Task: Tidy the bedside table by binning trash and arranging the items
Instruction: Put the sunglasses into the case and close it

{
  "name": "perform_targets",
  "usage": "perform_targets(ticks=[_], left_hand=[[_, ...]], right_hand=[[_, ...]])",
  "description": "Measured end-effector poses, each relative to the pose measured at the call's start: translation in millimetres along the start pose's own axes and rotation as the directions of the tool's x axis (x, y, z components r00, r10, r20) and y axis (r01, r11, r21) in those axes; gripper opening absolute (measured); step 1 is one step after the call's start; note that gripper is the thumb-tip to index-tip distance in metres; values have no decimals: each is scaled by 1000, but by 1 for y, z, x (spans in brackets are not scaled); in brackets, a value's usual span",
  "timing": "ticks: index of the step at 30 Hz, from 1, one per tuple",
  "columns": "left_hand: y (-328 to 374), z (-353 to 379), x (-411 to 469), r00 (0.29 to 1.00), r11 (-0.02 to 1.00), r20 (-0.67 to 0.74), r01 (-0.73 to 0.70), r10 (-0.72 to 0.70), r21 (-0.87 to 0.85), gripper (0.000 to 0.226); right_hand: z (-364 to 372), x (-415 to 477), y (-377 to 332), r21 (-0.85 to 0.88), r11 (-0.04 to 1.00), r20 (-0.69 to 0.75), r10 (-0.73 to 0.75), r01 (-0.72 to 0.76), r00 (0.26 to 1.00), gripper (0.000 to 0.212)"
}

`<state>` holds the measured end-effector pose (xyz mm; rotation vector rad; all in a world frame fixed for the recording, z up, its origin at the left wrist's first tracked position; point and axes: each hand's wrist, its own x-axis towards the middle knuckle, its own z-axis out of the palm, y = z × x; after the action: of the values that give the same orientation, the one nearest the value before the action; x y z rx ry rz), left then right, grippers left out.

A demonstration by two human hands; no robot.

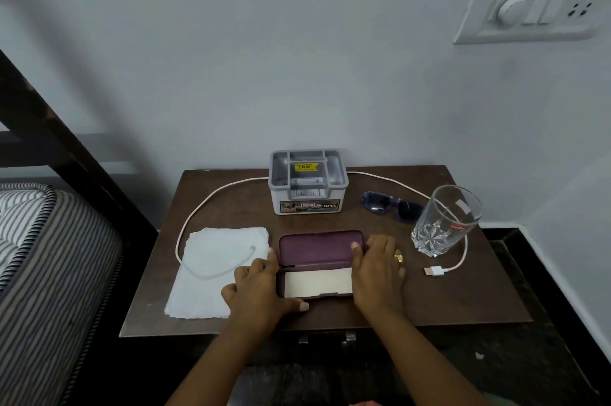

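Both hands are on the open glasses case [320, 265] at the front middle of the table [429, 300]. The left hand [256, 286] has a loose, spread grip on the case's left end, thumb lying along the front edge and index finger up by the hinge. The right hand [378, 268] does the same on the right end, fingers spread over the side and thumb tip resting on the lid's inner corner. There's a gold ring [398, 257] on that hand. The case is purple, lid flat back, with a pale cloth lining the bottom half.

Just left of the case sits a stack of white napkins [211, 273], partly under the left hand. A white charging cable [205, 207] loops across the napkins, runs behind the grey organizer box [309, 182] at the back, and ends in a USB plug near the right front. Blue sunglasses [391, 205] lie right of the box, and an empty drinking glass [443, 223] stands just beside them. A striped mattress [39, 257] is off to the left.
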<state>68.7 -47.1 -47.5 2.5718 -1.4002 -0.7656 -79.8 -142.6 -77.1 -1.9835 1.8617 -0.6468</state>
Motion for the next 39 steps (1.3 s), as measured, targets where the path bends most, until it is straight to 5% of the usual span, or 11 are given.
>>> perform_targets(ticks=[5,10,12,16,21,27,31,39], left_hand=[[14,-3,-34,990,998,-131,57,-58,-13,115],[67,20,-48,875,868,-459,-343,156,-359,67],[103,28,-41,875,725,-420,-450,242,-521,62],[174,35,-8,905,537,-183,-380,384,-753,82],[217,46,27,896,512,-137,-360,422,-780,81],[207,35,18,912,521,-204,-375,356,-767,68],[162,1,-3,876,481,-383,-482,294,-732,69],[30,-89,-3,840,662,-540,-428,41,-615,66]], right_hand=[[-34,-12,12,365,924,-179,-53,116,982,27],[-76,-16,45,506,862,-371,182,34,911,49],[-83,2,65,544,838,-294,240,-45,925,70],[-92,34,83,623,777,-31,140,-90,990,82],[-97,50,85,533,840,42,93,-101,995,46],[-111,39,69,543,835,66,68,-93,996,56],[-115,23,23,592,806,74,-50,-3,996,68],[-47,3,-107,761,639,196,-394,115,898,67]])
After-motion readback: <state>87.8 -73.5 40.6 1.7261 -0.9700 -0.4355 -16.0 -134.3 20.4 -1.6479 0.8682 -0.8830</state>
